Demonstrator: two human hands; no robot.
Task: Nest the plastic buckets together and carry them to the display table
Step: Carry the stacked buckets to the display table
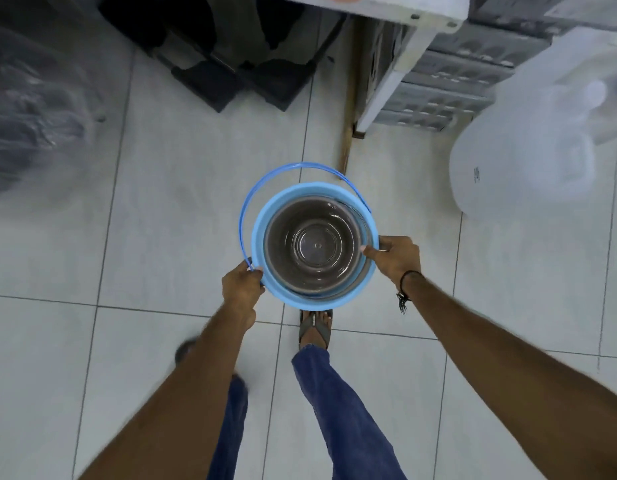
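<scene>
A light blue plastic bucket (pixel 262 230) hangs above the tiled floor at the centre of the view, its blue wire handle folded down toward the far side. A dark brown bucket (pixel 314 244) sits nested inside it. My left hand (pixel 241 289) grips the blue bucket's near-left rim. My right hand (pixel 397 261) holds the right rim, thumb over the edge. My legs and sandalled feet are below the buckets.
A white table leg (pixel 386 84) and tabletop corner stand ahead right, with grey crates (pixel 449 81) stacked behind it. A large translucent jug (pixel 521 157) stands on the right. Black plastic items (pixel 237 57) lie ahead, and a plastic-wrapped bundle (pixel 33 109) sits on the left.
</scene>
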